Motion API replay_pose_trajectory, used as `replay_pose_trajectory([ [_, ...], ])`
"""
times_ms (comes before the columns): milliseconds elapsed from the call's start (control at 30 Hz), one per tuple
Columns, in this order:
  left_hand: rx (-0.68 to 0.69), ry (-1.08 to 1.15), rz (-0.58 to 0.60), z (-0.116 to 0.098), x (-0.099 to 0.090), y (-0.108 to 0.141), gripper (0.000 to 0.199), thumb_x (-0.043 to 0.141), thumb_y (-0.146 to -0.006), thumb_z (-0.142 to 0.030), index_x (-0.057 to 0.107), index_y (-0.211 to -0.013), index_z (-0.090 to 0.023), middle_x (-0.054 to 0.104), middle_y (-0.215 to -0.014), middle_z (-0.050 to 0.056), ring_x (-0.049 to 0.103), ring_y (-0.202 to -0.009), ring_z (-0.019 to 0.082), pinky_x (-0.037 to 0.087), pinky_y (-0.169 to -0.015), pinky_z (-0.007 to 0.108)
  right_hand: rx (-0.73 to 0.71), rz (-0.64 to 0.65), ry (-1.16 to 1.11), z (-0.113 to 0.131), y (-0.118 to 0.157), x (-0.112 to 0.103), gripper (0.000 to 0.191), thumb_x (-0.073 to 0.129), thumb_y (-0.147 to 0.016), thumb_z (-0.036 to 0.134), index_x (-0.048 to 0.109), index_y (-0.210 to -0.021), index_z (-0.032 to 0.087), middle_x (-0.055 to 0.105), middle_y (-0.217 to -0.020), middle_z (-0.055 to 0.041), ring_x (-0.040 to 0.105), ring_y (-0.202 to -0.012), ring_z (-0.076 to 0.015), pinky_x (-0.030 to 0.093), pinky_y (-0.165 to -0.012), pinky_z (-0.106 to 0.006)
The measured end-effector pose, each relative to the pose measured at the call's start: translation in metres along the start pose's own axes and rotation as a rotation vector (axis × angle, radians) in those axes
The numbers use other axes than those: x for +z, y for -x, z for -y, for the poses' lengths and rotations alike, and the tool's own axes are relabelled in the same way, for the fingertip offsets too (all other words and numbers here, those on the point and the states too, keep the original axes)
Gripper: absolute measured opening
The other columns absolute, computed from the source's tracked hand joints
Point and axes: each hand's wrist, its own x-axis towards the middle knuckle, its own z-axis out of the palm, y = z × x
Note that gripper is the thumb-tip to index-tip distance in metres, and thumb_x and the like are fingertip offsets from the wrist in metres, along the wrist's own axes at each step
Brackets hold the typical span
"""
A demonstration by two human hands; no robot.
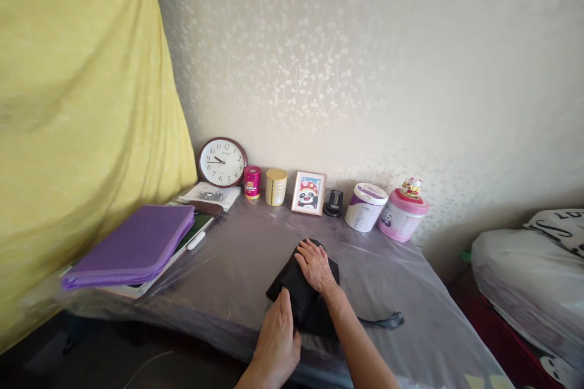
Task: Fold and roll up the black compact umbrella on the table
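Grey, plastic-covered table [219,267] runs from its near edge back to the pale, leaf-patterned wall [347,73]. Close to that edge lies a folded black cloth bundle [292,273], its strap trailing right. The left hand [276,340] meets its near-left side, fingers partly hidden, so I can't tell whether they grip; the right hand [314,264] lies flat on top, fingers extended. Grey cover stretches between the bundle and the purple fabric folder [132,243] at left, and back to the wooden-framed panda picture [309,193].
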Motion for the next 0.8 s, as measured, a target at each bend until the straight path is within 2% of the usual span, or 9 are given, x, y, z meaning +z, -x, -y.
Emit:
replay_pose_trajectory([
  [133,0.054,0.141,-0.141,-0.001,-0.005,0.004,0.09,0.039,-0.069,-0.006,-0.02,-0.137,-0.01,0.028,-0.144,0.011,0.034,-0.128,0.015,0.03,-0.101,0.024,0.001,0.004,0.009,0.0,0.002,0.002,0.03,0.04,-0.09,0.033,0.062,-0.111,0.027,0.057,-0.125,-0.0034,0.039,-0.126,-0.0207,0.022,-0.105,-0.046],
  [200,0.066,0.066,-0.116,-0.003,-0.008,0.006,0.089,0.039,-0.07,-0.005,-0.016,-0.139,-0.018,0.036,-0.139,0.01,0.04,-0.123,0.017,0.033,-0.098,0.026,0.003,0.009,0.01,0.0,0.002,0.002,0.03,0.04,-0.09,0.032,0.061,-0.112,0.027,0.057,-0.126,-0.0034,0.039,-0.127,-0.0207,0.022,-0.105,-0.047],
  [300,0.05,-0.126,-0.047,-0.007,-0.009,0.007,0.082,0.039,-0.072,-0.004,0.0,-0.141,-0.026,0.042,-0.133,0.011,0.043,-0.12,0.022,0.034,-0.097,0.032,0.004,0.013,0.011,0.001,0.0,0.002,0.03,0.041,-0.09,0.029,0.061,-0.111,0.027,0.057,-0.126,-0.0034,0.039,-0.127,-0.0214,0.022,-0.105,-0.048],
  [433,0.022,-0.199,-0.032,-0.008,-0.007,0.008,0.081,0.037,-0.072,-0.003,0.002,-0.142,-0.023,0.039,-0.135,0.012,0.04,-0.122,0.022,0.032,-0.099,0.032,-0.032,-0.053,-0.019,0.006,0.004,-0.007,0.03,0.041,-0.09,0.028,0.062,-0.111,0.025,0.057,-0.125,-0.0051,0.04,-0.126,-0.0216,0.022,-0.106,-0.048],
  [567,0.012,-0.176,-0.025,-0.008,-0.006,0.008,0.078,0.037,-0.072,-0.005,0.005,-0.142,-0.018,0.037,-0.138,0.011,0.039,-0.122,0.021,0.03,-0.1,0.031,-0.183,-0.128,-0.174,0.015,0.027,-0.021,0.029,0.04,-0.091,0.028,0.063,-0.109,0.022,0.06,-0.121,-0.0071,0.042,-0.124,-0.0197,0.025,-0.107,-0.043],
  [700,-0.011,-0.181,0.006,-0.008,-0.007,0.007,0.073,0.037,-0.073,-0.006,0.012,-0.142,-0.014,0.037,-0.138,0.012,0.038,-0.123,0.022,0.028,-0.101,0.031,-0.289,0.015,-0.265,0.017,0.045,-0.024,0.029,0.039,-0.092,0.028,0.063,-0.108,0.026,0.064,-0.114,-0.0031,0.045,-0.121,-0.0181,0.026,-0.107,-0.042],
  [800,-0.02,-0.181,0.004,-0.009,-0.008,0.006,0.073,0.037,-0.074,-0.007,0.01,-0.142,-0.013,0.039,-0.137,0.012,0.039,-0.121,0.022,0.029,-0.101,0.031,-0.277,0.053,-0.244,0.009,0.036,-0.02,0.032,0.035,-0.093,0.028,0.063,-0.109,0.026,0.064,-0.114,-0.0024,0.045,-0.121,-0.0176,0.023,-0.107,-0.043],
])
